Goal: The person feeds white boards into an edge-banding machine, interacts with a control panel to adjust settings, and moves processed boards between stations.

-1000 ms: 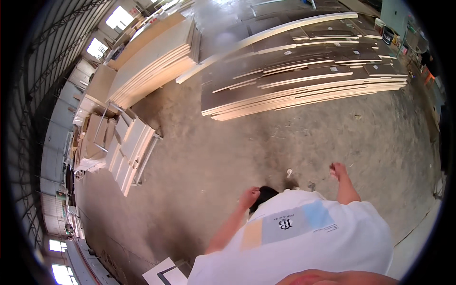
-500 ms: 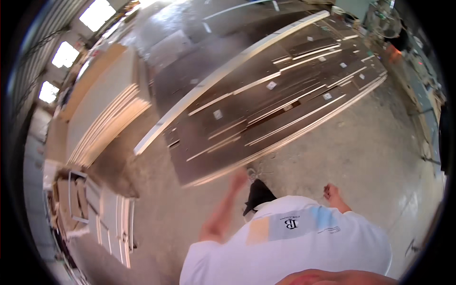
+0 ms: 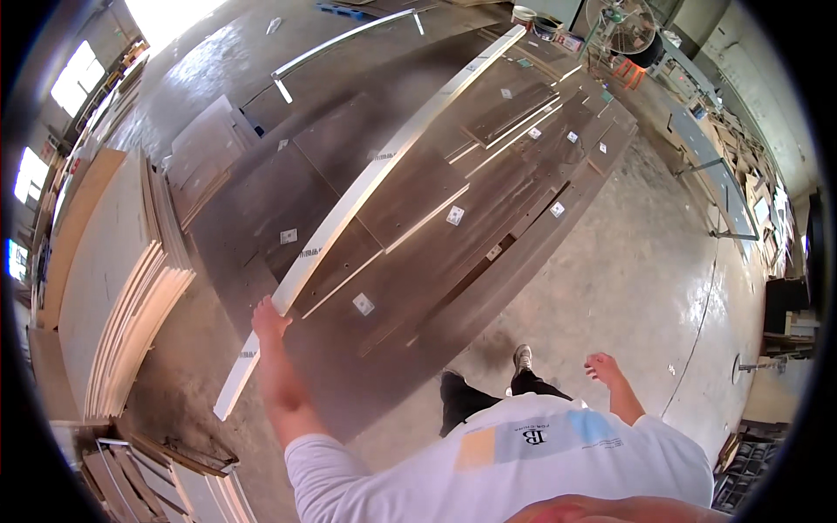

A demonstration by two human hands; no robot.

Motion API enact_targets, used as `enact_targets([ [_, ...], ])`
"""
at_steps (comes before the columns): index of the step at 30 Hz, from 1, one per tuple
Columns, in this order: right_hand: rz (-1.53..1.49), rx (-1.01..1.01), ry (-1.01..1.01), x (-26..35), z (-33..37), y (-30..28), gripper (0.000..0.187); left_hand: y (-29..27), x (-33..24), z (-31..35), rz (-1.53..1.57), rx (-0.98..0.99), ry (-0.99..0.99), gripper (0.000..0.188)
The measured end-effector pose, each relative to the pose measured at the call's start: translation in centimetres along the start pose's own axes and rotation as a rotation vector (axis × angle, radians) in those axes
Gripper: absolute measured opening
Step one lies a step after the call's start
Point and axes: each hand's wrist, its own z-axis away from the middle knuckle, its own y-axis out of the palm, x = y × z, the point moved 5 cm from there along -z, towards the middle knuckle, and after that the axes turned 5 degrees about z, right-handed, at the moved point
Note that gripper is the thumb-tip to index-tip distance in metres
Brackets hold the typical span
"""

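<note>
My left hand [image 3: 270, 319] is on the near part of a long, pale, straight-edged plank [image 3: 353, 196], with its fingers bent over the plank's edge. The plank lies diagonally across a low, wide stack of dark brown panels [image 3: 418, 288], and its near end sticks out past them. My right hand [image 3: 600, 367] hangs over the floor at my right side, fingers loosely curled and apart, with nothing in it. Thin light wood strips [image 3: 427, 218] and small white labels [image 3: 455, 215] lie scattered on the brown panels.
Tall pale boards [image 3: 105, 288] stand stacked at the left, with more panels [image 3: 174, 484] below them. A white metal frame [image 3: 344, 42] lies beyond the stack. A large fan [image 3: 621, 26] and an orange stool [image 3: 629, 73] are at the far right, near a long grey table [image 3: 711, 179].
My left hand has moved left and taken hold of the plank's near part. My view has shifted, and I stand closer to the brown panels. My right hand stays low at my side.
</note>
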Motion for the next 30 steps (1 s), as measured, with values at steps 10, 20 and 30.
enact_targets([
  [10, 0.286, 0.281, -0.064, 3.7, -6.2, 3.1, 0.028, 3.9, -3.4, 11.4, 0.044, -0.231, 0.222, 0.040],
  [20, 0.043, 0.312, -0.619, 30.1, -21.4, 7.1, 0.030, 15.6, -21.6, 46.2, 0.184, 0.037, -0.113, 0.057],
  [30, -0.548, 0.776, -0.228, 40.1, -23.1, 11.1, 0.087, 20.4, -39.8, 77.1, 0.221, 0.227, -0.754, 0.055],
])
